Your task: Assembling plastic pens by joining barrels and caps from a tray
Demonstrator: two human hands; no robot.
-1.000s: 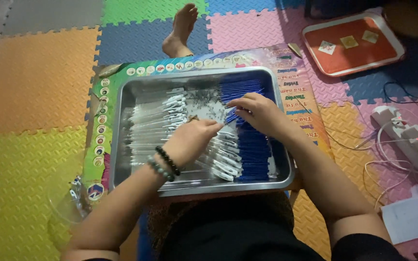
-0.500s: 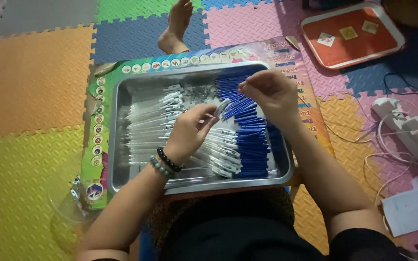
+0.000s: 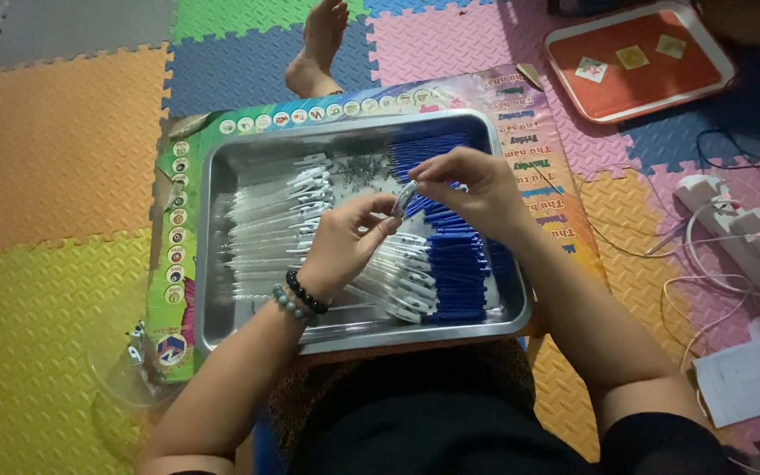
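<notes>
A steel tray (image 3: 222, 325) sits on my lap, holding a row of clear pen barrels with white clips (image 3: 274, 220), a stack of blue pen parts (image 3: 455, 273) on the right and a patch of tiny springs (image 3: 358, 169) near the back. My left hand (image 3: 349, 242), with bead bracelets at the wrist, pinches the lower end of one clear pen barrel (image 3: 405, 199) above the tray's middle. My right hand (image 3: 468, 185) pinches the upper end of the same barrel. Both hands hover just over the parts.
Under the tray lies a colourful printed poster (image 3: 529, 132) on foam floor mats. A bare foot (image 3: 318, 44) rests beyond the tray. An orange tray (image 3: 639, 75) with small cards is at the back right. A power strip with cables (image 3: 741, 233) lies right.
Both hands have lifted from the parts in the tray and come together over its middle, now holding one clear barrel between them.
</notes>
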